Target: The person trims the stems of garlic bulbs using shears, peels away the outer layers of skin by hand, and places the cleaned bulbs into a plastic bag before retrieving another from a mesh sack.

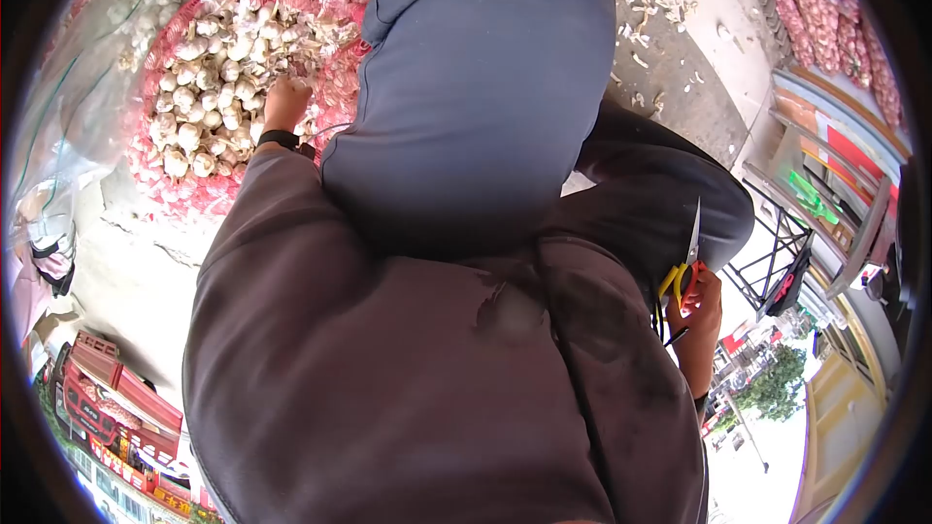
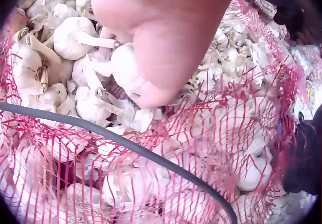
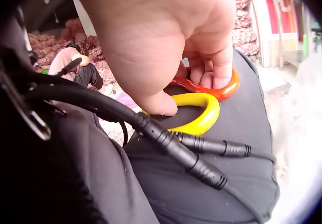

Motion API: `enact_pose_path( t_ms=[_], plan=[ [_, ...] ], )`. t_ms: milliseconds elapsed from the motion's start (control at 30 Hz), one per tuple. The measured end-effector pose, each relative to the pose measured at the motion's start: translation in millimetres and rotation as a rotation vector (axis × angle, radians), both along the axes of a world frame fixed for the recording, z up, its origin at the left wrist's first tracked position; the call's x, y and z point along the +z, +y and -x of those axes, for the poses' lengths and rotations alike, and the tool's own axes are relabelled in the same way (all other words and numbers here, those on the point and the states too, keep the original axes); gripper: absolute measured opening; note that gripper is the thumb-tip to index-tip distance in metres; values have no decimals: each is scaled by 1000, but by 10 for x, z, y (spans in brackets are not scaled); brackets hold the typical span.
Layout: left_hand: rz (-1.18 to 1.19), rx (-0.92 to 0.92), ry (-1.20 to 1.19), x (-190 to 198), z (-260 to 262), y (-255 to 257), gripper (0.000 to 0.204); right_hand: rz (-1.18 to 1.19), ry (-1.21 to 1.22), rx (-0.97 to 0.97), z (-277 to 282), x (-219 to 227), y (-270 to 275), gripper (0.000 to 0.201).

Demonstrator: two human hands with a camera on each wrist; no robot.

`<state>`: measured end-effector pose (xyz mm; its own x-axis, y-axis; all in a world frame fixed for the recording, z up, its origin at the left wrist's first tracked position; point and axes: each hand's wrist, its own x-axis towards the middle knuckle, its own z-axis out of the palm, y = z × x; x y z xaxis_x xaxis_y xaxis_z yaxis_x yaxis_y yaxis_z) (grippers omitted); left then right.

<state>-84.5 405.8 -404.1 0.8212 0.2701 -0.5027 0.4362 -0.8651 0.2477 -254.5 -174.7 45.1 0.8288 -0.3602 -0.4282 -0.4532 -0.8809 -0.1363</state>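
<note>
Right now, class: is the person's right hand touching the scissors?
Touching. The right wrist view shows the right hand with fingers through the scissors handles.

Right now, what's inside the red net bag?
The red net bag is full of white garlic bulbs. The left hand reaches into the pile. Whatever lies deeper under the top bulbs is covered.

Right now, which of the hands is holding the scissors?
The right hand, resting by the knee, grips the yellow-and-orange scissors; the left hand is reaching into the garlic.

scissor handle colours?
One yellow, one orange-red on the scissors, gripped by the right hand; clearest in right wrist view.
</note>
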Motion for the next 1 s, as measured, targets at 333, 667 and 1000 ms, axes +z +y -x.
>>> enact_pose_path(
  t_ms=[333,667,1000],
  plan=[
    [1067,-7,-591,3049,-1433,-1182,37,-172,-154,-11,-244,127,-86,36],
    [1928,-376,-61,4844,-724,-3669,59,-495,-650,141,-733,418,290,80],
    [1855,-343,28,4394,-321,-4249,57,-500,-660,90,-554,194,201,77]
  ],
)
